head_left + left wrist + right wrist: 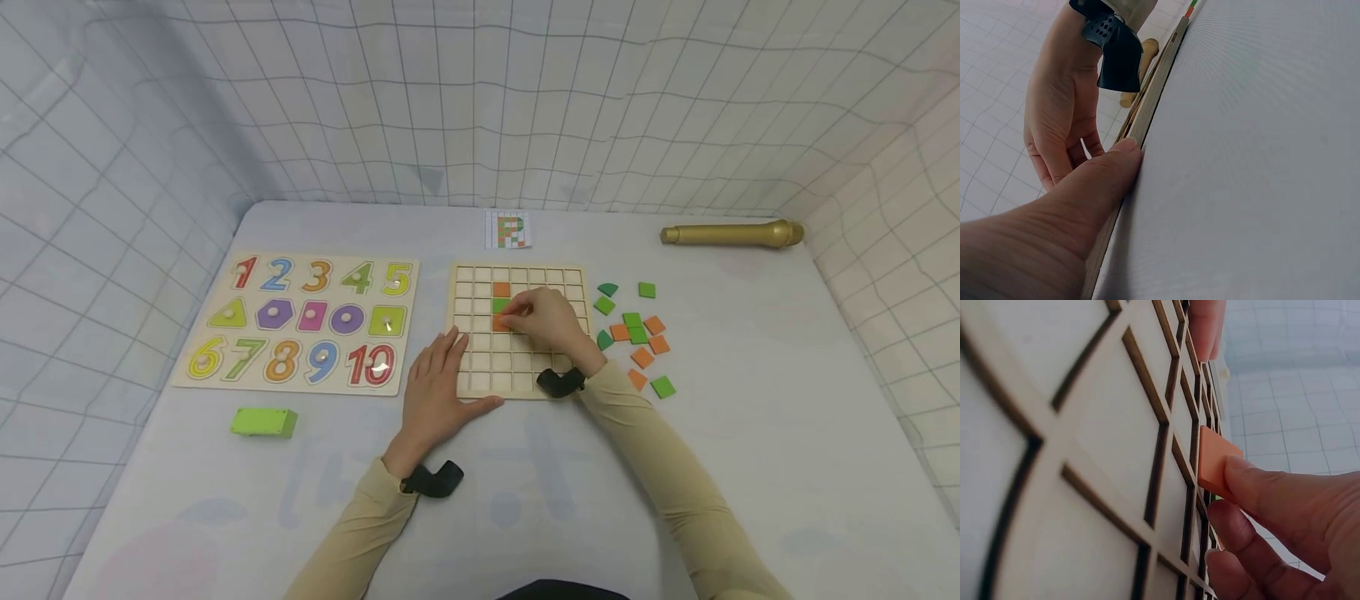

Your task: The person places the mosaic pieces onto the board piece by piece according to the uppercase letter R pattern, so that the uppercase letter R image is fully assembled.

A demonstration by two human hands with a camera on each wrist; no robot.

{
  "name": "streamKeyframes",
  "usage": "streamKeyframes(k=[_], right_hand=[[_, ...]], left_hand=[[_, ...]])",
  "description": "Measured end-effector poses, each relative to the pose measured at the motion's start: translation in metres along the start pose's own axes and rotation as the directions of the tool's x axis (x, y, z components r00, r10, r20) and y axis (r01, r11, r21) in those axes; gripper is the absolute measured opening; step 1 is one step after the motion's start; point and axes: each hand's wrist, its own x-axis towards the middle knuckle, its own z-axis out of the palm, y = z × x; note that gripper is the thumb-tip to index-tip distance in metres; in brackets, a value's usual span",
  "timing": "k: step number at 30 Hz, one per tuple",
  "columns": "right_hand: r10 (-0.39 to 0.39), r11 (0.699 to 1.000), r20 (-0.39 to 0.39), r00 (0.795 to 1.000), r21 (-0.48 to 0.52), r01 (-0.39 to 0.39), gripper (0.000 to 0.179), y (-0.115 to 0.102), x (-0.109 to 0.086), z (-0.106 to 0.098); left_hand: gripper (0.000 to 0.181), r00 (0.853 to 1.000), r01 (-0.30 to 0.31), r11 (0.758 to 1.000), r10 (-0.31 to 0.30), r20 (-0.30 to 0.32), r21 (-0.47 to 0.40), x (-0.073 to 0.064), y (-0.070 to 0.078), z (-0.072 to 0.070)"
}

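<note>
My right hand (pixel 553 321) pinches an orange square tile (pixel 1213 456) between thumb and fingers, over the wooden grid board (pixel 480 381). In the right wrist view that tile is tilted, its edge right at the grid. Directly beyond it, in the same column, sit a green square tile (pixel 500 306) and an orange square tile (pixel 501 289). My left hand (pixel 435 396) rests at the board's near left corner, fingers extended along the left side. Its thumb (pixel 1107 165) presses against the near edge.
Right of the board lie loose green tiles (pixel 637 335) and orange tiles (pixel 642 357). A small pattern card (pixel 508 229) lies behind the board. At left are a number puzzle (pixel 255 327) and a green block (pixel 263 422); a gold microphone (pixel 731 234) lies back right.
</note>
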Motion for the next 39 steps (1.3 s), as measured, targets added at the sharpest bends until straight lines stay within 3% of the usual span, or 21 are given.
streamKeyframes(k=[17, 26, 30, 34, 39], right_hand=[[0.067, 0.996, 0.006, 0.998, -0.064, -0.066, 0.011, -0.003, 0.000, -0.001], [-0.042, 0.998, 0.045, 0.998, -0.047, 0.045, 0.014, -0.002, -0.004, -0.002], [-0.054, 0.998, 0.054, 0.997, -0.014, 0.055, 0.016, 0.000, -0.007, -0.005], [-0.082, 0.996, -0.003, 0.997, 0.021, 0.082, 0.016, 0.007, -0.008, -0.011], [-0.108, 0.992, -0.138, 0.985, 0.051, 0.116, 0.019, 0.019, -0.010, -0.023]], left_hand=[[0.101, 1.000, -0.002, 1.000, 0.002, 0.003, 0.002, 0.001, 0.001, -0.001], [0.101, 1.000, 0.003, 1.000, -0.003, 0.002, -0.006, 0.000, 0.001, -0.002], [0.101, 1.000, 0.008, 1.000, -0.008, 0.006, -0.008, 0.000, 0.000, -0.002], [0.101, 1.000, 0.007, 1.000, -0.007, 0.007, -0.010, 0.000, 0.001, -0.001], [0.101, 1.000, 0.010, 1.000, -0.010, 0.012, -0.011, 0.000, 0.001, -0.001]])
